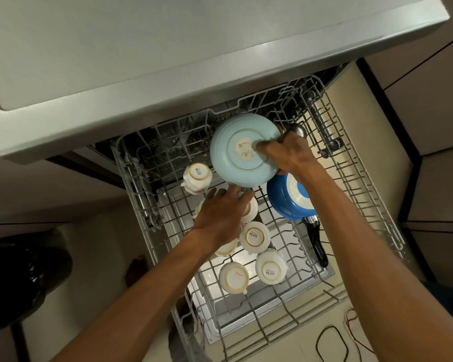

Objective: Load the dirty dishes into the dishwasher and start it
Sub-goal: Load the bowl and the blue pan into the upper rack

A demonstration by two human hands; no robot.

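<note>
Because the pale blue plate [242,142] looks like glazed ceramic, it should be stiff, moderately heavy, breakable, and slick if wet. The rim is the sound place to take it, with fingers backing the underside. It stands tilted on edge at the back of the pulled-out dishwasher rack [350,178], underside up, just beside the blue frying pan [285,202]. The right hand [289,152] reaches in from the right, and its grip pinches the plate at the rim, fingers laid across the base toward the paper label, thumb hidden behind. The left hand [222,212] lies palm down over an upturned white cup [250,207], grip spread and holding nothing. Its fingertips are near the plate's lower edge, but I cannot tell whether they touch.
</note>
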